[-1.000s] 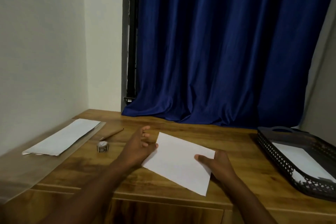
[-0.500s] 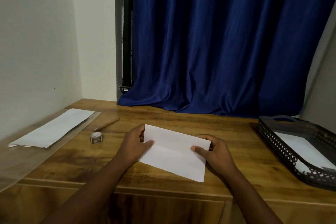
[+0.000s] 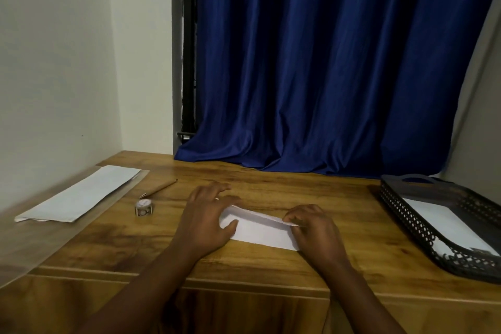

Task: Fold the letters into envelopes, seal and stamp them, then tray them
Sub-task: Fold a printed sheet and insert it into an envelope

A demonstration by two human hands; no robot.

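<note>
While flat on the table (image 3: 271,266) — folded letter (image 3: 260,230) between both grips, left (image 3: 208,222) spread, right (image 3: 314,228) pinching it.

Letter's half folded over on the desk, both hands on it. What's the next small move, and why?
Probably press the fold flat and run the fingers along the crease. The letter lies on the desk with its upper flap still raised, the left hand pinning one end and the right hand pinching the folded edge.
</note>
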